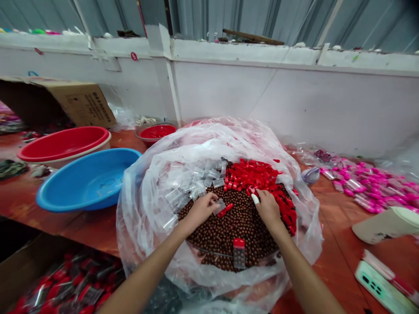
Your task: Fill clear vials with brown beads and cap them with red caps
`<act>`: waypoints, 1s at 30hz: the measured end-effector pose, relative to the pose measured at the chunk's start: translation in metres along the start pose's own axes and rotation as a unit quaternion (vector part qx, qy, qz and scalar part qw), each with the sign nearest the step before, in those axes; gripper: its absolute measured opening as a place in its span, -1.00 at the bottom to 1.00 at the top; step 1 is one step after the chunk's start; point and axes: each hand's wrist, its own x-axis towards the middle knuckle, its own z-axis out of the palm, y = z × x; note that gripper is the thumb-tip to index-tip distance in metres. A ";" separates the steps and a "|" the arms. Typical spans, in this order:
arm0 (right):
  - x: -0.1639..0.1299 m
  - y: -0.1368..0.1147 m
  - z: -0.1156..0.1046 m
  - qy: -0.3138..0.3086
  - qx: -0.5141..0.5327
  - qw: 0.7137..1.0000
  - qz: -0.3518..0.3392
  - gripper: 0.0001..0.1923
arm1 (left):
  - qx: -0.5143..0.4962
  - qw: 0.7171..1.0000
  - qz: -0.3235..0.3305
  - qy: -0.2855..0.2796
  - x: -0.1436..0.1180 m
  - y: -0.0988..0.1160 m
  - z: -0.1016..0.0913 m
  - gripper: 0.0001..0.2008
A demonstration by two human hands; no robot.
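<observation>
My left hand (pixel 202 209) is closed in a pinch on a small clear plastic container (pixel 220 206), just above a bed of brown balls (pixel 229 235). Right beside that container is a red cap piece (pixel 225 210); I cannot tell if the two touch. My right hand (pixel 267 207), with a white cover on one fingertip, pinches a red cap (pixel 251 190) at the near edge of the red cap pile (pixel 250 172). Empty clear containers (pixel 193 181) are heaped on the left. Near me, a red-capped container (pixel 239 253) lies on the balls.
A crumpled clear plastic bag (pixel 144 235) surrounds the balls. To the left are a blue basin (pixel 91 179), a red basin (pixel 65 144) and a cardboard box (pixel 78 100). Pink pieces (pixel 376 183), a cup (pixel 386 224) and a phone (pixel 376 283) are on the right. Red-capped containers (pixel 72 279) fill a lower-left box.
</observation>
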 end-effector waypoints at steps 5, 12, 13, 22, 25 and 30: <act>0.006 0.001 0.007 -0.038 0.018 0.999 0.019 -0.66 | -0.006 0.995 -0.062 -0.079 -0.017 -0.001 0.032 -0.87; -0.032 -0.007 -0.019 -0.005 0.255 0.953 0.163 -0.54 | -0.037 0.995 -0.070 -0.058 0.010 0.007 0.077 -0.86; -0.041 -0.008 -0.024 -0.005 0.323 0.924 0.206 -0.50 | -0.043 0.995 -0.072 -0.057 0.014 0.008 0.082 -0.86; -0.090 -0.016 -0.045 -0.002 0.653 0.659 0.373 -0.39 | -0.153 0.983 -0.095 -0.015 0.020 0.005 0.110 -0.72; -0.095 -0.017 -0.045 -0.005 0.679 0.626 0.383 -0.43 | -0.205 0.973 -0.108 -0.017 0.018 0.005 0.111 -0.71; -0.094 -0.026 -0.049 -0.029 0.695 0.603 0.390 -0.45 | -0.326 0.933 -0.148 -0.049 0.007 0.012 0.100 -0.67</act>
